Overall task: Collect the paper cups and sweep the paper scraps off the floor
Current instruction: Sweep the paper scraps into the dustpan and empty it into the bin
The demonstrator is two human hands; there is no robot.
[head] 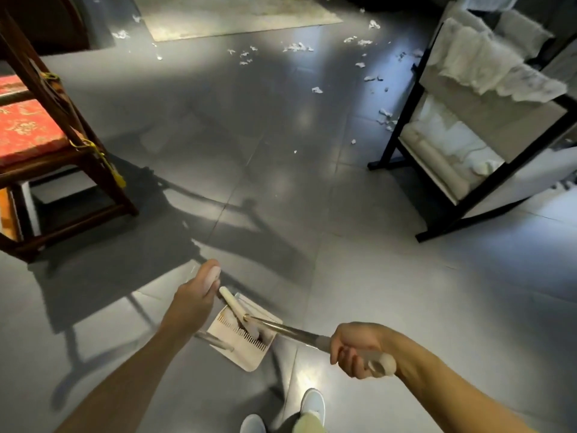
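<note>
White paper scraps (298,47) lie scattered on the grey tile floor far ahead, near the rug and along the foot of the rack, such as the scraps (385,117). I see no paper cups. My left hand (193,301) grips the pale end of a handle above the beige dustpan (246,354), which has comb teeth along its edge and hangs close in front of me. My right hand (356,348) grips the white grip of the broom's metal pole (290,329). The pole runs left to a cream broom head (234,304) over the dustpan.
A dark wooden chair (46,145) with a red patterned cushion stands at the left. A black-framed rack (468,120) draped with white cloth stands at the right. A pale rug (237,17) lies at the far end. My shoes (312,404) show below.
</note>
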